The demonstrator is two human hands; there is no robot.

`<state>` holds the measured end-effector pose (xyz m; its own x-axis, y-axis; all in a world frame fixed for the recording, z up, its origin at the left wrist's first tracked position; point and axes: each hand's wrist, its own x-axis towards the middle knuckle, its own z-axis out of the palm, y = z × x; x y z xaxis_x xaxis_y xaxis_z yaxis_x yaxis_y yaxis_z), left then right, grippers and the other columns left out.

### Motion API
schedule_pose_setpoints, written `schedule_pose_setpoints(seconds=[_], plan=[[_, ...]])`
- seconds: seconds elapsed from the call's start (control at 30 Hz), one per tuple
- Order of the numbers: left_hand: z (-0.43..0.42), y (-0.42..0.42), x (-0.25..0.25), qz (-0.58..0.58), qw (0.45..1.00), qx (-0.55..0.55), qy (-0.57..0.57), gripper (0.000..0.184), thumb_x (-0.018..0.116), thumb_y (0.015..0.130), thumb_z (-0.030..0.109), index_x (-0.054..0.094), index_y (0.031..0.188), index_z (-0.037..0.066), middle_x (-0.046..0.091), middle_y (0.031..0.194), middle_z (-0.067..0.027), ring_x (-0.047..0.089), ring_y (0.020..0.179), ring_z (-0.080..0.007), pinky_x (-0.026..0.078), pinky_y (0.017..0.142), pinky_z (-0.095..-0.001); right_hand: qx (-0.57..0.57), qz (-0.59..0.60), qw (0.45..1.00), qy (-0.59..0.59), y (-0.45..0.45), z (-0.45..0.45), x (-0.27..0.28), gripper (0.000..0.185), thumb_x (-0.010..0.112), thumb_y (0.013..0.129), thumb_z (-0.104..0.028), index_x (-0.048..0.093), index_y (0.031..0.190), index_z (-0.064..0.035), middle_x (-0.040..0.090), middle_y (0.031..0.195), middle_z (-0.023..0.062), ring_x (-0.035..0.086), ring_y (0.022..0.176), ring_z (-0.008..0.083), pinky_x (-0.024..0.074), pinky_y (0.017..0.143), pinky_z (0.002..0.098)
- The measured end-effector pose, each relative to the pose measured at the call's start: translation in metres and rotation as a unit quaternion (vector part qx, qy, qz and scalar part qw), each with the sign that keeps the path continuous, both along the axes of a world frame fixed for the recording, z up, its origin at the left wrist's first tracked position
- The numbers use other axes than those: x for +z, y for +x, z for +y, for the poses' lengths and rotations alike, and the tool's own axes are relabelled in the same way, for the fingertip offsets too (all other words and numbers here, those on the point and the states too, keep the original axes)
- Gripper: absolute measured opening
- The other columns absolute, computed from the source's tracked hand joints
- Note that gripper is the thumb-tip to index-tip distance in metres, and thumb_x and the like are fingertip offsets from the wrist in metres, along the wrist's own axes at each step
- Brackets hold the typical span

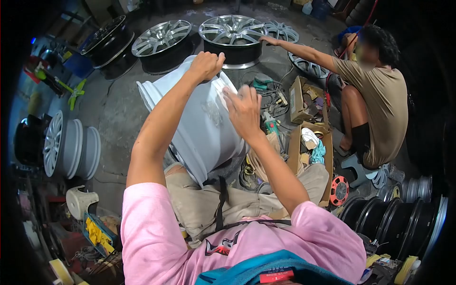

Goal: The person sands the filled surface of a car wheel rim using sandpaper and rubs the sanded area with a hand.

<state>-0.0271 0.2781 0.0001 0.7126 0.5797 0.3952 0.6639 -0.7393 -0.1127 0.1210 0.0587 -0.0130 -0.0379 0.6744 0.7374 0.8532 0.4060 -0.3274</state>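
Note:
A grey-white car wheel rim (pixel 199 123) leans tilted in front of my lap, its barrel facing me, with a rough, patchy area on its surface. My left hand (pixel 206 66) is closed over the upper edge of the wheel rim. Beside the right edge of the barrel is my right hand (pixel 243 109), its fingers bent and somewhat apart, slightly blurred. One of its fingers is at the whitish lip of the rim. I make out no tool in that hand.
Several spoked wheels (pixel 232 31) lie along the back. A co-worker (pixel 375 95) squats at right, one hand on a wheel. Cardboard boxes (pixel 295 147) of supplies, a green power tool (pixel 261 81) and cables lie right of my rim. More wheels (pixel 57 145) stand at left.

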Motion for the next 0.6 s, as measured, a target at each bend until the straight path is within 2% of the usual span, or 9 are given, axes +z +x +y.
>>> schedule_pose_setpoints(seconds=[0.1, 0.23, 0.3, 0.37, 0.43, 0.5, 0.53, 0.57, 0.6], plan=[[0.000, -0.006, -0.002, -0.002, 1.000, -0.006, 0.019, 0.022, 0.051, 0.100, 0.014, 0.062, 0.095, -0.005, 0.065, 0.066, -0.0224, 0.067, 0.063, -0.0432, 0.052, 0.058, -0.0540, 0.000, -0.007, 1.000, 0.003, -0.008, 0.020, 0.009, 0.027, 0.070, 0.093, -0.021, 0.077, 0.119, -0.0166, 0.050, 0.090, 0.0073, 0.050, 0.092, 0.0265, 0.0366, 0.079, 0.0408], [-0.012, -0.003, 0.010, 0.032, 0.997, -0.032, 0.068, 0.021, 0.053, 0.099, 0.013, 0.063, 0.098, -0.006, 0.065, 0.067, -0.0228, 0.067, 0.062, -0.0429, 0.052, 0.058, -0.0536, -0.014, 0.012, 0.999, -0.032, 0.001, -0.013, -0.004, 0.030, 0.072, 0.092, -0.020, 0.076, 0.121, -0.0161, 0.050, 0.090, 0.0073, 0.050, 0.091, 0.0272, 0.0368, 0.079, 0.0414], [-0.004, -0.005, 0.000, 0.014, 0.999, -0.024, 0.036, 0.020, 0.053, 0.099, 0.012, 0.062, 0.098, -0.005, 0.066, 0.068, -0.0230, 0.067, 0.062, -0.0431, 0.052, 0.059, -0.0535, -0.016, 0.017, 0.999, -0.045, 0.009, -0.032, -0.021, 0.030, 0.072, 0.091, -0.020, 0.077, 0.121, -0.0162, 0.050, 0.090, 0.0073, 0.050, 0.091, 0.0273, 0.0369, 0.080, 0.0416], [-0.013, -0.001, 0.012, 0.031, 0.999, -0.009, 0.030, 0.028, 0.047, 0.102, 0.018, 0.067, 0.097, -0.001, 0.070, 0.071, -0.0217, 0.069, 0.067, -0.0434, 0.053, 0.065, -0.0545, -0.016, 0.030, 0.998, -0.049, 0.015, -0.043, -0.031, 0.032, 0.071, 0.092, -0.021, 0.075, 0.123, -0.0190, 0.050, 0.091, 0.0062, 0.051, 0.091, 0.0264, 0.0381, 0.080, 0.0420], [-0.016, 0.000, 0.013, 0.031, 0.999, -0.004, 0.019, 0.028, 0.047, 0.102, 0.018, 0.066, 0.095, -0.001, 0.069, 0.071, -0.0221, 0.069, 0.067, -0.0436, 0.053, 0.063, -0.0552, -0.009, 0.021, 0.999, -0.036, 0.013, -0.033, -0.021, 0.031, 0.071, 0.092, -0.020, 0.075, 0.123, -0.0185, 0.050, 0.090, 0.0064, 0.051, 0.091, 0.0263, 0.0386, 0.080, 0.0416], [-0.013, -0.003, 0.013, 0.053, 0.998, 0.001, 0.033, 0.027, 0.051, 0.102, 0.018, 0.064, 0.098, -0.005, 0.067, 0.071, -0.0256, 0.068, 0.069, -0.0444, 0.053, 0.065, -0.0549, 0.005, 0.013, 1.000, -0.019, 0.018, -0.013, -0.008, 0.031, 0.071, 0.092, -0.018, 0.075, 0.122, -0.0179, 0.051, 0.089, 0.0066, 0.052, 0.091, 0.0262, 0.0391, 0.080, 0.0413], [-0.025, 0.001, 0.027, -0.014, 0.995, 0.049, -0.084, 0.044, 0.044, 0.106, 0.026, 0.066, 0.085, -0.006, 0.066, 0.074, -0.0275, 0.067, 0.076, -0.0475, 0.051, 0.073, -0.0572, 0.059, 0.066, 0.996, -0.028, 0.022, -0.004, -0.003, 0.030, 0.071, 0.092, -0.018, 0.076, 0.121, -0.0165, 0.051, 0.088, 0.0072, 0.053, 0.090, 0.0264, 0.0405, 0.080, 0.0410], [-0.027, 0.001, 0.027, -0.009, 0.995, 0.047, -0.086, 0.044, 0.044, 0.106, 0.026, 0.066, 0.085, -0.006, 0.066, 0.074, -0.0275, 0.067, 0.076, -0.0475, 0.051, 0.073, -0.0572, 0.112, 0.120, 0.986, -0.038, 0.027, 0.004, -0.001, 0.028, 0.070, 0.093, -0.018, 0.076, 0.121, -0.0151, 0.052, 0.087, 0.0078, 0.053, 0.089, 0.0267, 0.0419, 0.080, 0.0408], [-0.026, -0.001, 0.023, -0.023, 0.996, 0.039, -0.072, 0.052, 0.040, 0.107, 0.031, 0.066, 0.079, -0.006, 0.066, 0.074, -0.0283, 0.066, 0.078, -0.0488, 0.050, 0.077, -0.0579, 0.104, 0.162, 0.981, -0.033, 0.038, 0.010, 0.004, 0.027, 0.069, 0.095, -0.018, 0.077, 0.120, -0.0120, 0.055, 0.086, 0.0097, 0.056, 0.083, 0.0283, 0.0457, 0.077, 0.0415]])
